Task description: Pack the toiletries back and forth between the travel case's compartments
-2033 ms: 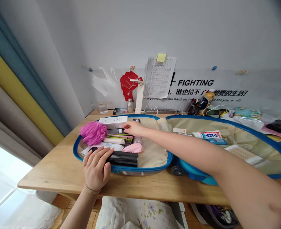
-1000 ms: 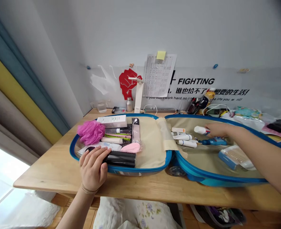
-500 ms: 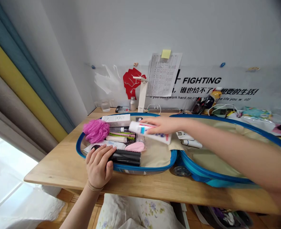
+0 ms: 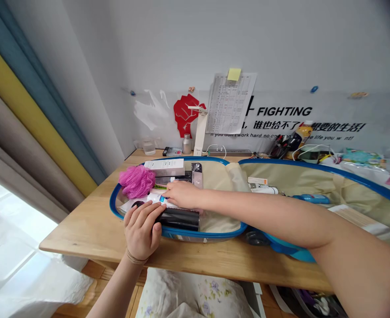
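Note:
A suitcase with blue edges (image 4: 219,235) lies open on the desk. My left hand (image 4: 142,232) is curled over its near left rim, its fingertips on a black cylindrical object (image 4: 180,219) inside. My right hand (image 4: 183,194) is low in the left half, closed on a white toothpaste tube (image 4: 155,198) with a blue patch. The hand hides much of the tube, which lies just behind the black cylinder. Around it are a pink bath puff (image 4: 137,181), a white box (image 4: 165,167) and other small toiletries, partly covered.
The right half holds a small white tube (image 4: 264,189), a blue item (image 4: 314,198) and a pack of thin sticks (image 4: 357,218). Behind the case stand a white lamp (image 4: 200,132), a small bottle (image 4: 186,144) and a drink bottle (image 4: 302,132). A floral cushion (image 4: 198,293) is below.
My right hand has moved left and down with the toothpaste tube, from above the case to among the toiletries. My left hand stays on the near rim. The view has shifted slightly.

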Action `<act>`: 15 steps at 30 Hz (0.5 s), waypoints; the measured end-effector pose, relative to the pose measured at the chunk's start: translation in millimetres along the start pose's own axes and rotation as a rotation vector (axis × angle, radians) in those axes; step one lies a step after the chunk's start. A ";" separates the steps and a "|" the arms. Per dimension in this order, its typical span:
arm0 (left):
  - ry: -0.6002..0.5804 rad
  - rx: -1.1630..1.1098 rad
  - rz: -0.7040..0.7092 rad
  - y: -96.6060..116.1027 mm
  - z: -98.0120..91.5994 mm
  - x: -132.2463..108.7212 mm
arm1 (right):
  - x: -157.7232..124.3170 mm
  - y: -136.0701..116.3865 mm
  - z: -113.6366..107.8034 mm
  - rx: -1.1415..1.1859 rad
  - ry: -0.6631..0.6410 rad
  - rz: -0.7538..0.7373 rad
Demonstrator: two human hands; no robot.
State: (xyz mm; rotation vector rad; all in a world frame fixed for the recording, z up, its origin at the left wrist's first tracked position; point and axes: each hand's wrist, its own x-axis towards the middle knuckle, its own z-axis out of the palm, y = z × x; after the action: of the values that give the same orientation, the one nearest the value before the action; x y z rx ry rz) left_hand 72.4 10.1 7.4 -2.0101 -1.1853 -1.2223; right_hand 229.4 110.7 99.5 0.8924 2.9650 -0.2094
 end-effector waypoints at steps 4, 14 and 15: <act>-0.002 0.004 0.002 -0.4 0.1 -0.4 | -5.8 8.8 -9.3 0.024 0.011 -0.008; 0.010 0.001 0.010 -3.2 1.1 -3.1 | -136.8 109.9 -95.7 0.183 0.217 0.405; 0.010 -0.001 0.009 -3.6 1.4 -3.3 | -155.4 121.6 -94.7 0.179 0.169 0.454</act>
State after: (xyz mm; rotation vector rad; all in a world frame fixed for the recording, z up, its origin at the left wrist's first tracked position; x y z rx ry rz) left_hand 69.2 11.6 3.7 -2.0057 -1.1701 -1.2267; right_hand 426.3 139.4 190.7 1.6456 2.8151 -0.4008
